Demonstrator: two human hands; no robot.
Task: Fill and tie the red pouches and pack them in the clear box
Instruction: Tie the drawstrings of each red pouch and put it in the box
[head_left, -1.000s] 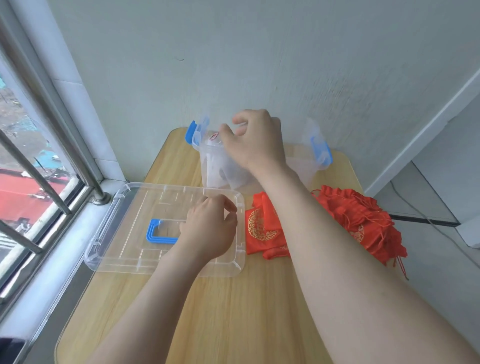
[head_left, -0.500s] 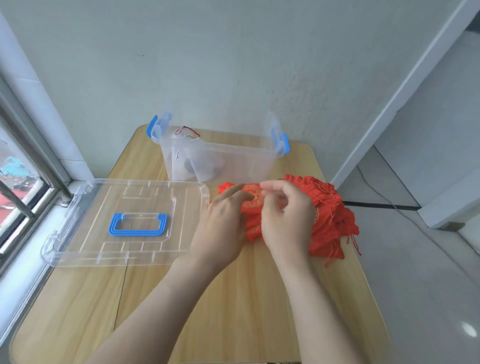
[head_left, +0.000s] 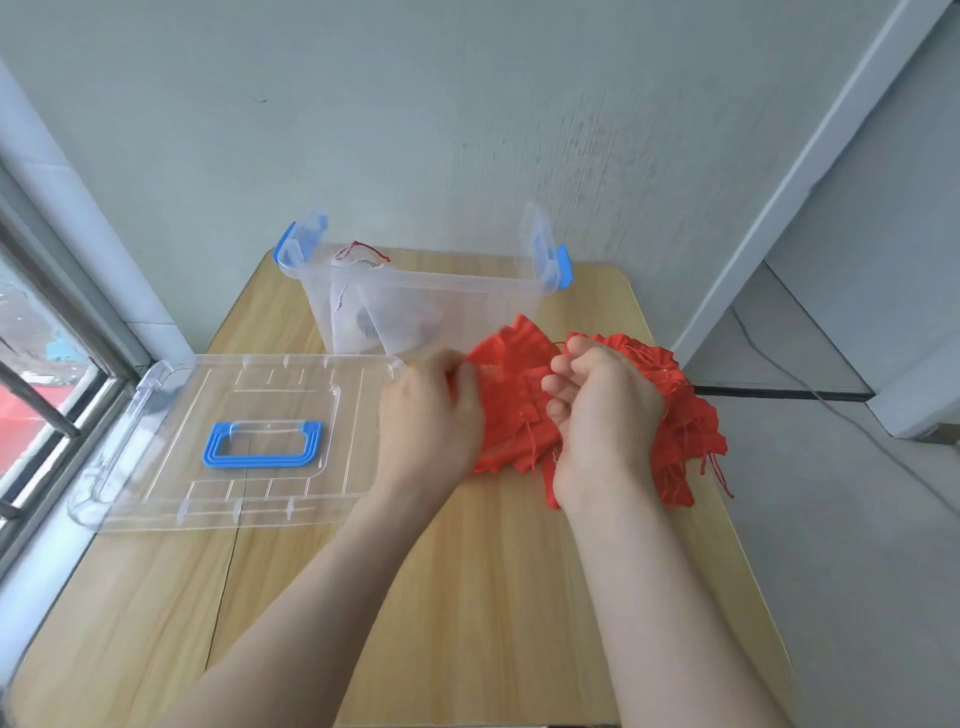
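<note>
Lying at far left: clear lid (head_left: 171, 431), flat on the tabletop (head_left: 467, 597) beside the window (head_left: 47, 395), its blue handle (head_left: 262, 447) facing up.
clear box (head_left: 441, 306): stands open at the back of the tabletop against the wall (head_left: 467, 130), blue latches (head_left: 563, 265) raised at both ends; pale sheer bags (head_left: 384, 322) with a red drawstring (head_left: 361, 252) sit in its left half.
left hand (head_left: 426, 421): overlaps the lid's right edge, fingers curled onto the left edge of a red pouch (head_left: 511, 400); motion-blurred.
red pouch: spread between both hands, in front of the box's right half.
right hand (head_left: 605, 415): fingers curled together, clamped on the pouch's right side.
pile of red pouches (head_left: 685, 410): lies behind and right of that hand, near the tabletop's right edge.
</note>
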